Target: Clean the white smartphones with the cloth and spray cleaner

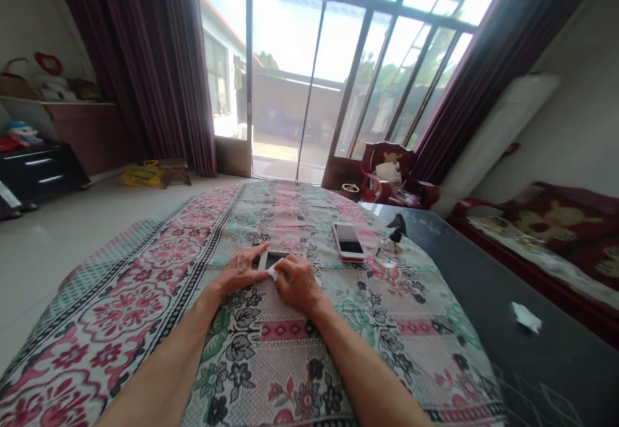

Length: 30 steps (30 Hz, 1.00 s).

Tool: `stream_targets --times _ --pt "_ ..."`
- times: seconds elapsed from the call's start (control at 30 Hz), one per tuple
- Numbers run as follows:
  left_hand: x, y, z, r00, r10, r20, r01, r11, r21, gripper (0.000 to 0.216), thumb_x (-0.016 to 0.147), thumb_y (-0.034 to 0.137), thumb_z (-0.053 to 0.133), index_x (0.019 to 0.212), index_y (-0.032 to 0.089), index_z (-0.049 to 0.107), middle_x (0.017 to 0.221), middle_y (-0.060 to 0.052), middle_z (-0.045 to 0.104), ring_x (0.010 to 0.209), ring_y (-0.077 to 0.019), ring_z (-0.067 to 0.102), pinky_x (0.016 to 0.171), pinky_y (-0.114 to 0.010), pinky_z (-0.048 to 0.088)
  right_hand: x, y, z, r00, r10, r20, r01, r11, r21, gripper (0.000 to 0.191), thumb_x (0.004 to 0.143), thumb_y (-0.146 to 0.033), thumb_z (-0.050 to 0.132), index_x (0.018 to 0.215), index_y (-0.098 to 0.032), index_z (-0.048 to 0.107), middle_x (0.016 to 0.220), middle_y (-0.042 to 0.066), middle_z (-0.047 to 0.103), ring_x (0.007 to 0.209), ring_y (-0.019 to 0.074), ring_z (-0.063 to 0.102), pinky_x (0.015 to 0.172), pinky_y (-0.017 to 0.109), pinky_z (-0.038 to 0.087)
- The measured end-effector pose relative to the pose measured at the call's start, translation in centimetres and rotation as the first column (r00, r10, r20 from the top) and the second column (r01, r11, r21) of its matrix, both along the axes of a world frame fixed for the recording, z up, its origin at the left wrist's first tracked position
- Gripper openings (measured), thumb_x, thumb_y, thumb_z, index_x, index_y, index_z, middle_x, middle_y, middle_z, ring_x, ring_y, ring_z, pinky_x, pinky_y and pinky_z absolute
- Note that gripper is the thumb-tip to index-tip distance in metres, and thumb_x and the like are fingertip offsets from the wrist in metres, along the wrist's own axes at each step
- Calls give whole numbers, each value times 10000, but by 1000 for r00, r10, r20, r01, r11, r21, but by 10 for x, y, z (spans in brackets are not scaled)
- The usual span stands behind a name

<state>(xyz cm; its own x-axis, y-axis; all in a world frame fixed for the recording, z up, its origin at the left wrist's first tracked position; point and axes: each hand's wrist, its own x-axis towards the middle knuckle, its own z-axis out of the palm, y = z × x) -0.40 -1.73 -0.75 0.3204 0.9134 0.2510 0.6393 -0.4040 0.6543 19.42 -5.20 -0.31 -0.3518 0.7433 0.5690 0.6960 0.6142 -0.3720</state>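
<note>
A flat phone (271,258) lies on the patterned cloth (159,285) in front of me, mostly covered by my hands. My left hand (240,271) rests on its left side with the fingers stretched along its edge. My right hand (296,280) is curled over its right part and pinches a small white piece (273,273), perhaps a wipe, against the screen. A second phone (348,240), white with a pink rim, lies face up to the right, untouched.
A small dark bird figure on a clear base (394,237) stands near the cloth's right edge. A crumpled white scrap (527,317) lies on the dark tabletop (483,298). A red wooden chair (389,172) and a red sofa (556,233) stand beyond.
</note>
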Motion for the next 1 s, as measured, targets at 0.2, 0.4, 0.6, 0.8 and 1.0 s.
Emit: stream_targets --times 0.2,0.4,0.6,0.8,1.0 --pt "1 6 -5 992 123 8 -124 992 19 722 703 395 668 1363 165 487 1368 -102 550 1267 -276 496 1067 -353 373 6 -11 23 979 178 -101 -202 924 -325 217 689 -100 562 739 -223 733 712 -25 673 625 108 585 608 193 433" --pt "4 4 -1 985 170 0 -170 984 61 739 678 399 699 1341 134 510 1292 -121 607 1189 -283 559 1005 -336 427 24 0 38 963 -66 -261 -93 828 -553 218 758 -214 525 717 -149 729 573 -21 600 524 80 480 488 175 325" --pt "18 1 1 977 211 -37 -202 964 170 714 698 493 693 1297 134 548 1106 -132 683 1043 -279 617 925 -347 445 20 14 10 851 -301 -430 -97 715 -693 239 729 -192 481 817 -135 696 580 -13 602 452 60 443 438 156 318" --pt "20 5 -1 984 152 98 -157 986 47 464 821 392 511 1201 150 626 692 -9 669 640 -157 615 664 -236 457 16 14 10 750 -387 -536 -163 678 -717 270 695 -195 501 903 -133 663 619 1 625 488 73 519 459 154 386" --pt "16 8 -8 979 122 164 -124 992 1 472 767 294 504 1188 131 643 744 -9 686 671 -146 615 659 -221 465 13 12 9 719 -329 -613 -216 732 -646 296 641 -192 489 878 -127 655 687 19 656 512 79 539 499 176 413"
